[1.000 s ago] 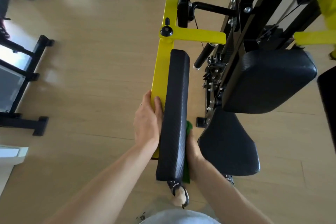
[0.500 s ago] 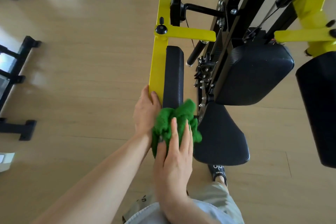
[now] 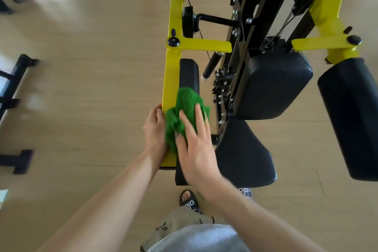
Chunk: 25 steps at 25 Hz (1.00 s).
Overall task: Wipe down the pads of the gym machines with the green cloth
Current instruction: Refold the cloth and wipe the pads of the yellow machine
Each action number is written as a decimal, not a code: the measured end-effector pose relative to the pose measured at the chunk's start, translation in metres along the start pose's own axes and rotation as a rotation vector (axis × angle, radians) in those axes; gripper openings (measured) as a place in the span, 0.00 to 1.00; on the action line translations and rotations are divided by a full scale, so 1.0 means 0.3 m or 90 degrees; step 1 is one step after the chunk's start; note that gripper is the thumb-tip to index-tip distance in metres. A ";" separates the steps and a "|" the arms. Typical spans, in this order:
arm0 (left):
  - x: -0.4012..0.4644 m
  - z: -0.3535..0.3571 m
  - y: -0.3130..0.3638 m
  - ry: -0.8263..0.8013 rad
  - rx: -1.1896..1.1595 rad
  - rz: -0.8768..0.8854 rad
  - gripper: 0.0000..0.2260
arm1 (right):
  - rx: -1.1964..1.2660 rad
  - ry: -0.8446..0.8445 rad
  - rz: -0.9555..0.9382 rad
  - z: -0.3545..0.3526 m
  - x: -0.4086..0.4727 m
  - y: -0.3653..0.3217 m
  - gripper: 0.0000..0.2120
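Head view: the right hand (image 3: 196, 145) lies flat, fingers spread, pressing the bunched green cloth (image 3: 185, 112) onto the narrow black arm pad (image 3: 189, 73). The left hand (image 3: 155, 127) is curled round the yellow frame bar (image 3: 170, 80) beside it, steadying it.

The loose cloth could snag the bolts and cable hardware (image 3: 223, 88) just beside the pad, or skip the pad's far end.

The slide sandal (image 3: 189, 199) bears white lettering, possibly "alo"; blur prevents certainty.

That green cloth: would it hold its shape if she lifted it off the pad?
Probably not. The green cloth lies bunched and folded under the right hand, so it looks floppy. Its fuzzy surface likely grips the pad rather than sliding.
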<state>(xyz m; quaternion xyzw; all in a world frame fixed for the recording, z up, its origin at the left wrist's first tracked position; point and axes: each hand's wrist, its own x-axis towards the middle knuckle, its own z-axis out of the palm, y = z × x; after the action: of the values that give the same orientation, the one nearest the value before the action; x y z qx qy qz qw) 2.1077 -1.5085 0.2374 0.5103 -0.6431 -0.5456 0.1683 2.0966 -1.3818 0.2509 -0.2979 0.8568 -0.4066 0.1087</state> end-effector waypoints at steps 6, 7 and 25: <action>0.001 0.017 0.041 0.017 0.024 -0.008 0.17 | 0.006 0.003 -0.035 0.020 -0.208 0.028 0.23; 0.004 0.022 0.036 0.023 0.018 -0.003 0.17 | 0.026 0.000 -0.019 0.013 -0.183 0.026 0.22; -0.190 0.548 0.516 0.020 0.058 0.248 0.21 | 1.039 0.009 0.222 -1.042 0.270 0.371 0.23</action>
<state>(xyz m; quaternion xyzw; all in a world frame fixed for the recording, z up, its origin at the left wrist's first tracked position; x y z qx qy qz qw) 1.9314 -1.3915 0.3349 0.3921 -0.7511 -0.4647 0.2573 1.8510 -1.1781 0.3725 0.0143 0.3276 -0.8789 0.3464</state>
